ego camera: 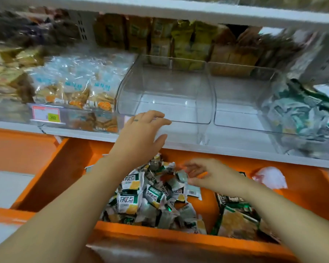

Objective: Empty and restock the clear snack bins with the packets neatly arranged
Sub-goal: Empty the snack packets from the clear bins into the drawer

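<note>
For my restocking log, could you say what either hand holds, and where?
The left hand holds nothing; the right hand seems to pinch a small packet by its edge.

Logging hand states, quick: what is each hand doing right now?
Left hand: open, fingers straight, at the clear bin.
Right hand: blurred over the packets; grip cannot be told.

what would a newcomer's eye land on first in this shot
Two empty bins, the left clear bin and the right clear bin, sit side by side mid-shelf between bins full of snacks. Below them an orange drawer holds a loose pile of green-and-white packets. The left hand reaches with straight fingers toward the left clear bin's front edge, while the right hand, blurred, hovers over the pile.
</note>
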### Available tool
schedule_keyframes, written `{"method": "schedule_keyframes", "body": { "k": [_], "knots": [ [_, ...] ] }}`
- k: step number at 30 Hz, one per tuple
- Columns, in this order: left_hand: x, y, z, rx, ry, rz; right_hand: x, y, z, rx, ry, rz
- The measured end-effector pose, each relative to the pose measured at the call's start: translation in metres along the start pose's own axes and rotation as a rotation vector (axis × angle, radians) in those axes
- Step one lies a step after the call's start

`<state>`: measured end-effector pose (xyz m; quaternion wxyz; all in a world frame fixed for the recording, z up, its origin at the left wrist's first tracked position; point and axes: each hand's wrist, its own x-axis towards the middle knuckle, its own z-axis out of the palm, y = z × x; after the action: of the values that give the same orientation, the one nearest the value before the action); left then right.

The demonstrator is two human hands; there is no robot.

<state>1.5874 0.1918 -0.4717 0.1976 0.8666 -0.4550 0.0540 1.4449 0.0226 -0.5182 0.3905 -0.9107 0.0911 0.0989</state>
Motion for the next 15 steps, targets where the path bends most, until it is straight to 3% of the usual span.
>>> {"method": "schedule_keyframes", "body": {
  "k": [5,15],
  "knots": [
    [0.010,0.056,0.010,-0.185,0.082,0.084,-0.058,0.008,-0.063,0.075,0.241,-0.031],
    [0.089,0.199,0.038,-0.225,-0.036,0.321,-0.153,0.100,-0.168,0.248,0.957,0.044]
  ]
}}
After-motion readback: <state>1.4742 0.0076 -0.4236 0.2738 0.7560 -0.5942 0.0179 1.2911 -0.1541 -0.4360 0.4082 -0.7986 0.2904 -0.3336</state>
